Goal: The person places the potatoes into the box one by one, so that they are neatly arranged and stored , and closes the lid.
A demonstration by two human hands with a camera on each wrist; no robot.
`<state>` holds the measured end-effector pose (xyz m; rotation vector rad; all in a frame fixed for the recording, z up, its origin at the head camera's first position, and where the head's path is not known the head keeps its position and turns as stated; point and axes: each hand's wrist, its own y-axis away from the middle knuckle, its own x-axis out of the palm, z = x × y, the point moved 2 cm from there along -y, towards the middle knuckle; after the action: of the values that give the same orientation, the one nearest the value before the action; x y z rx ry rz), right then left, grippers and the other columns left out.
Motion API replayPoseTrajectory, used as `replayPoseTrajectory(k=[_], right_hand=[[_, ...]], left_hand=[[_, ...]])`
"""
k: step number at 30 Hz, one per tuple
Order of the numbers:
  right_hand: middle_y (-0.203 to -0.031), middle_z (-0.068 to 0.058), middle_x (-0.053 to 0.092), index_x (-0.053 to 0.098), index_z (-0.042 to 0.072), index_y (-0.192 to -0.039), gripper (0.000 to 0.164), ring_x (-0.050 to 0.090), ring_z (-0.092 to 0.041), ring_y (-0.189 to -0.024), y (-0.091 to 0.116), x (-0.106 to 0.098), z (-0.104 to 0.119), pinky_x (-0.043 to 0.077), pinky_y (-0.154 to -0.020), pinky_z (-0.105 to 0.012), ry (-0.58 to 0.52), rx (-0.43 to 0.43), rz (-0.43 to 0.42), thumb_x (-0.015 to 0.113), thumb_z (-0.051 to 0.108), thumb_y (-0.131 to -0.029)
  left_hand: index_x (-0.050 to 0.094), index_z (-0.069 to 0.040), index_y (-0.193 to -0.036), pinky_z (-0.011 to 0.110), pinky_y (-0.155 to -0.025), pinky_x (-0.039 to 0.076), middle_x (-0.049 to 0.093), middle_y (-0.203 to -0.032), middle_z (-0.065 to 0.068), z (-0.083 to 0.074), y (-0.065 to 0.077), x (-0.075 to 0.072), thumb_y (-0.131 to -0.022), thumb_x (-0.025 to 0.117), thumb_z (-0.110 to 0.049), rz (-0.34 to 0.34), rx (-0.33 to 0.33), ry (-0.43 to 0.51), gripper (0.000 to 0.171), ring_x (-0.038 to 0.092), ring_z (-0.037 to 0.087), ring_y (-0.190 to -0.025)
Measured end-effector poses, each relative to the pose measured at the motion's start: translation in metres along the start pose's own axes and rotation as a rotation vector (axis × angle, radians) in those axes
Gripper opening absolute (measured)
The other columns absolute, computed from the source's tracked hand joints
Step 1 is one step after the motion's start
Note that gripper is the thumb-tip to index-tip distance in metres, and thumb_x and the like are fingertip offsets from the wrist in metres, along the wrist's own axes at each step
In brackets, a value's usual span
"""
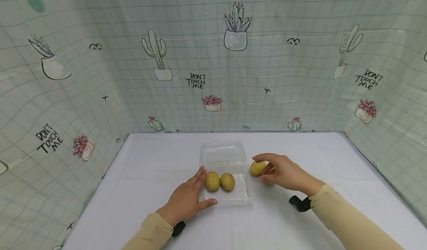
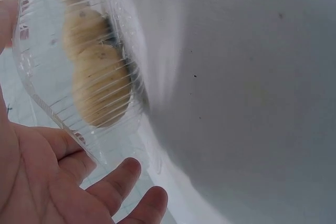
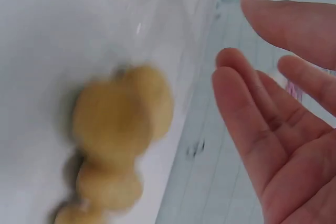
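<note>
Two yellow-brown potatoes, a left one (image 1: 212,181) and a right one (image 1: 227,182), sit side by side in the base of a clear plastic clamshell box (image 1: 233,198). Its lid (image 1: 222,153) lies folded back on the far side. My left hand (image 1: 186,199) rests along the box's left edge, fingers extended and thumb by the near corner. To the right of the box, my right hand (image 1: 287,174) hovers over loose potatoes (image 3: 107,182), its fingers apart and nothing between them. One potato (image 1: 257,168) shows beside its fingertips; others are partly hidden beneath the hand.
A white cloth (image 1: 150,161) covers the table. Behind it and at the sides hangs a checked curtain (image 1: 267,113) printed with cacti. Dark wrist-camera mounts (image 1: 300,203) hang under both wrists.
</note>
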<state>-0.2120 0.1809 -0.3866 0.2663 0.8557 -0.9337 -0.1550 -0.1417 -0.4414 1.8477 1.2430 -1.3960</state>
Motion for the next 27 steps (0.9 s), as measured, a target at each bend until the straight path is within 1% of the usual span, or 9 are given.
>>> replayPoseTrajectory(k=[1, 2, 4, 8, 13, 17, 21, 23, 27], right_hand=[[-0.128, -0.015, 0.062, 0.058, 0.009, -0.136, 0.057, 0.067, -0.013, -0.091, 0.006, -0.006, -0.005, 0.057, -0.075, -0.027, -0.005, 0.002, -0.020, 0.079, 0.000, -0.083], [-0.128, -0.013, 0.062, 0.058, 0.009, -0.136, 0.057, 0.066, -0.013, -0.091, 0.013, -0.011, -0.009, 0.057, -0.075, -0.027, -0.004, 0.021, -0.036, 0.079, -0.001, -0.083], [-0.128, -0.012, 0.062, 0.058, 0.009, -0.135, 0.057, 0.067, -0.014, -0.091, 0.024, -0.020, -0.020, 0.057, -0.075, -0.027, 0.016, 0.033, -0.071, 0.080, 0.000, -0.083], [-0.129, -0.010, 0.062, 0.058, 0.009, -0.135, 0.058, 0.067, -0.015, -0.091, 0.047, -0.035, -0.042, 0.057, -0.071, -0.027, 0.074, 0.099, -0.127, 0.081, 0.003, -0.083], [-0.130, -0.017, 0.060, 0.056, 0.007, -0.137, 0.060, 0.068, -0.020, -0.091, 0.066, -0.046, -0.066, 0.056, -0.066, -0.028, 0.143, 0.186, -0.171, 0.082, 0.006, -0.083], [-0.129, -0.023, 0.058, 0.053, 0.003, -0.140, 0.064, 0.069, -0.020, -0.090, 0.071, -0.049, -0.084, 0.054, -0.064, -0.030, 0.156, 0.264, -0.171, 0.082, 0.015, -0.085], [-0.135, -0.025, 0.053, 0.048, 0.000, -0.143, 0.072, 0.068, -0.020, -0.092, 0.072, -0.045, -0.099, 0.054, -0.066, -0.030, 0.126, 0.328, -0.137, 0.081, 0.030, -0.086], [-0.138, -0.025, 0.052, 0.047, -0.001, -0.143, 0.075, 0.067, -0.020, -0.093, 0.071, -0.042, -0.103, 0.054, -0.068, -0.029, 0.106, 0.344, -0.128, 0.081, 0.034, -0.086], [-0.138, -0.028, 0.051, 0.044, -0.005, -0.144, 0.077, 0.066, -0.020, -0.091, 0.068, -0.037, -0.106, 0.053, -0.069, -0.030, 0.069, 0.347, -0.109, 0.079, 0.033, -0.087]], left_hand=[[0.029, 0.004, -0.154, 0.047, -0.107, 0.040, 0.021, -0.163, 0.015, 0.000, 0.000, 0.000, -0.092, 0.053, -0.068, -0.001, 0.003, 0.001, 0.098, 0.032, 0.032, -0.143], [0.030, 0.004, -0.154, 0.047, -0.107, 0.040, 0.021, -0.163, 0.016, 0.000, 0.000, 0.001, -0.092, 0.053, -0.068, -0.001, 0.004, 0.004, 0.098, 0.032, 0.033, -0.143], [0.029, 0.004, -0.154, 0.047, -0.107, 0.040, 0.020, -0.163, 0.015, 0.000, -0.001, 0.001, -0.092, 0.052, -0.069, -0.002, 0.005, 0.005, 0.098, 0.032, 0.033, -0.143], [0.029, 0.004, -0.154, 0.048, -0.106, 0.041, 0.020, -0.163, 0.015, 0.000, 0.000, 0.000, -0.091, 0.053, -0.069, -0.004, -0.001, 0.009, 0.099, 0.034, 0.034, -0.142], [0.029, 0.003, -0.154, 0.048, -0.106, 0.041, 0.020, -0.163, 0.015, -0.001, 0.000, -0.001, -0.091, 0.055, -0.068, -0.004, -0.003, 0.000, 0.099, 0.033, 0.033, -0.143], [0.029, 0.003, -0.155, 0.048, -0.106, 0.041, 0.020, -0.163, 0.015, 0.000, 0.000, 0.000, -0.091, 0.055, -0.068, -0.007, -0.005, -0.004, 0.098, 0.033, 0.033, -0.143], [0.029, 0.003, -0.155, 0.048, -0.106, 0.041, 0.021, -0.163, 0.014, 0.000, 0.000, 0.000, -0.091, 0.055, -0.068, -0.009, -0.005, -0.003, 0.099, 0.034, 0.033, -0.142], [0.029, 0.003, -0.155, 0.048, -0.106, 0.041, 0.021, -0.163, 0.014, 0.000, 0.000, 0.000, -0.091, 0.055, -0.069, -0.010, -0.004, -0.004, 0.099, 0.034, 0.033, -0.142], [0.030, 0.003, -0.154, 0.048, -0.107, 0.040, 0.021, -0.163, 0.014, 0.000, 0.000, 0.001, -0.091, 0.055, -0.068, -0.011, -0.003, -0.003, 0.099, 0.034, 0.033, -0.142]])
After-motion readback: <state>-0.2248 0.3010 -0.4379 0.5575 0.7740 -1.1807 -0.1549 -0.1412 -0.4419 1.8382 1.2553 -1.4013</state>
